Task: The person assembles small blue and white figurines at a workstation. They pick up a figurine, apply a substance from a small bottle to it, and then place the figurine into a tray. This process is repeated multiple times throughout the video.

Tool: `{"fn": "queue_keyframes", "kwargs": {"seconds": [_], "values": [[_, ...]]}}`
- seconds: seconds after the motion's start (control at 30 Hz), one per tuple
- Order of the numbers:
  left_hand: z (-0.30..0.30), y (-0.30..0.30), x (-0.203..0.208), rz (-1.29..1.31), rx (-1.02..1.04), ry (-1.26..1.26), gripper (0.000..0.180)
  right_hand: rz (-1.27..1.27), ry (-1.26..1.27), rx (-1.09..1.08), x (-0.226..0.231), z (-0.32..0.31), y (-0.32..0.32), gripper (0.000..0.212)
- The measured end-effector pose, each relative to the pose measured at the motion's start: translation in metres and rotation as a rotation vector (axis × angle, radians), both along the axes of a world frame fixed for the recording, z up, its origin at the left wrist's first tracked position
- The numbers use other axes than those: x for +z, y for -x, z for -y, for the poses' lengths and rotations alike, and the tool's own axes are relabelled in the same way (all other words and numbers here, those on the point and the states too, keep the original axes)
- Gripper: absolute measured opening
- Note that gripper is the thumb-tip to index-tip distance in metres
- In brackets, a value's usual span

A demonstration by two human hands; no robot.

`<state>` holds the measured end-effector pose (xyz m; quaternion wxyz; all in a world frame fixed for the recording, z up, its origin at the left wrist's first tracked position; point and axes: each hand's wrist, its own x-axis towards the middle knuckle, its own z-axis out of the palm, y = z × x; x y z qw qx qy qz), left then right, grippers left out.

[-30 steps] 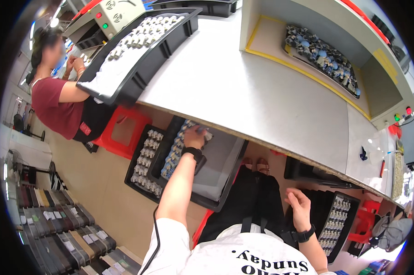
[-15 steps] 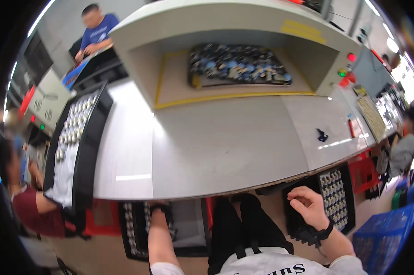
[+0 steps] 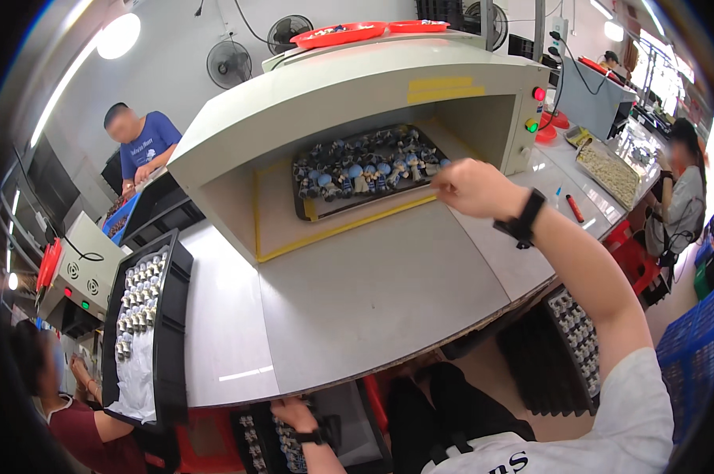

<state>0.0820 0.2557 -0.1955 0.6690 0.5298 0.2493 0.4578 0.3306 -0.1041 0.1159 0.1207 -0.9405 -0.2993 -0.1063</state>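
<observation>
My right hand [image 3: 477,189] reaches forward to the front right corner of a black tray [image 3: 355,207] inside the open white box. Its fingers are bent together in a pinch; what they hold, if anything, is hidden. The tray carries many small figurines [image 3: 385,175] with blue and dark parts. Low at the table's front edge, my left hand [image 3: 294,413] is over a black crate [image 3: 377,442] holding rows of similar small figurines [image 3: 288,446]. The fingers of that hand are partly hidden, so their grip does not show. I have a dark band on each wrist.
The white box [image 3: 215,162] stands on the light table [image 3: 373,308]. A black crate [image 3: 171,332] of figurines and white sheeting lies left. A red pen [image 3: 574,208] and a tray of pale pieces [image 3: 610,170] are right. Stacked crates [image 3: 546,371] stand below. Other people work nearby.
My right hand has risen from beside the lower right crates to the tray in the box. My left hand stays by the lower left crate, drawn back somewhat. The view has tilted up.
</observation>
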Motion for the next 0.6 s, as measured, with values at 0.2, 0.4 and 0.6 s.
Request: {"fn": "queue_keyframes", "kwargs": {"seconds": [0.2,0.4,0.6], "values": [[0.077,0.051,0.084,-0.418,0.142,-0.197,0.026,-0.024,0.026,-0.247,-0.025,-0.006,-0.126,0.027],[0.110,0.067,0.112,-0.517,0.081,-0.270,0.034,-0.017,0.029,-0.307,-0.062,-0.023,-0.203,0.040],[0.123,0.065,0.107,-0.452,-0.122,-0.254,0.023,0.064,0.125,-0.172,-0.085,-0.016,-0.233,0.042]]}}
